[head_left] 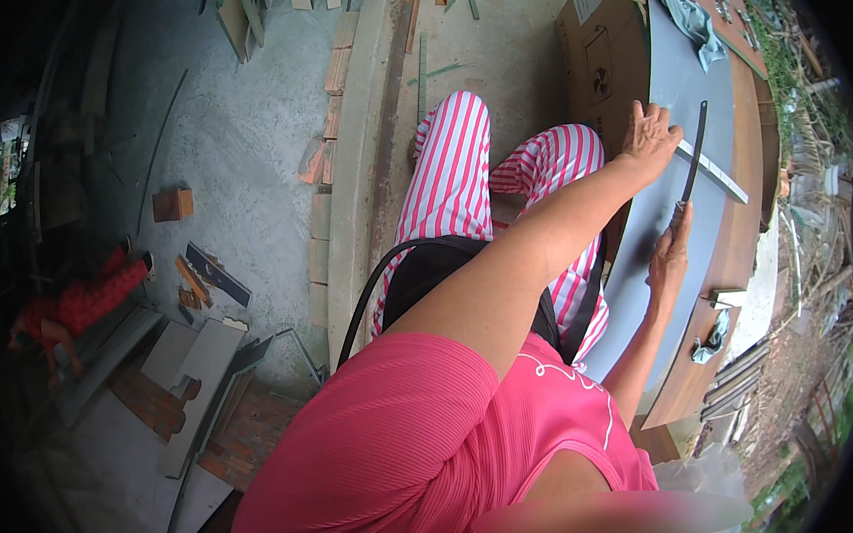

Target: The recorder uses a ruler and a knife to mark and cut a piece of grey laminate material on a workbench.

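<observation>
We pin the grey panel (669, 205) w/ left hand (649, 134) spread flat at 12 o'clock, right hand (670, 249) fisted round the black blade (695, 151) at 6, mid-cut along the metal straightedge (716, 172); next needs a steady pull.

A grey concrete floor (236, 132) is lit by daylight. Wood offcuts (334, 73) are laid in a row along a raised concrete strip (367, 144). Grey panel pieces (201, 375) are stacked over red brick paving (252, 435). Green vegetation (781, 45) is seen beyond the work area.
</observation>
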A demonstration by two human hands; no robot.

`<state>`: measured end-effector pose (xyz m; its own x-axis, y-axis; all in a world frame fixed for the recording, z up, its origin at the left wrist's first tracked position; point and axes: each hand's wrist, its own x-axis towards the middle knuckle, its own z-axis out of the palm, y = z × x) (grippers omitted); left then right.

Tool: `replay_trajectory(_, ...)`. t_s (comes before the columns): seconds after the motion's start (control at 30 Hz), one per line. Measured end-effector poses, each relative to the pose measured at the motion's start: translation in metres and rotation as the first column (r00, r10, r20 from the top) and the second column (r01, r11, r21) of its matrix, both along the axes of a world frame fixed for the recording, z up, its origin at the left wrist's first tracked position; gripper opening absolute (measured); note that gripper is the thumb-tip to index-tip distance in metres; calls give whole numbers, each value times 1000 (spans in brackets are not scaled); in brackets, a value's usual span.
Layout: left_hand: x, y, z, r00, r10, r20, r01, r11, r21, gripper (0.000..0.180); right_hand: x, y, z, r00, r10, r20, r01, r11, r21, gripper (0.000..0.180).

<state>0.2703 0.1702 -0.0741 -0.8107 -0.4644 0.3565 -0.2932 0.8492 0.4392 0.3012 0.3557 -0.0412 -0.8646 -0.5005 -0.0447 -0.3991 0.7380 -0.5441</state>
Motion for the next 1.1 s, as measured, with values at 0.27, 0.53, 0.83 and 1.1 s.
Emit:
replay_trajectory(0.27, 0, -1, 0, 1000, 5, -11, -5, 1000, -5, 13, 1, -3, 9, 982, -112, 150, 104, 993, 56, 56)
replay_trajectory(0.53, 0, 4, 1, 999, 23, -40, -24, 1000, -1, 11, -35, -34, 3, 1000, -20, -20, 19, 999, -29, 53)
replay_trajectory(0.83, -2, 2, 1, 999, 24, -28, -24, 999, -24, 14, 6, 11, -2, 1000, -24, -7, 23, 999, -36, 56)
replay_trajectory(1.1, 0, 0, -4, 999, 30, -17, -31, 999, -36, 13, -11, -15, 7, 997, -56, 61, 55, 998, 29, 56)
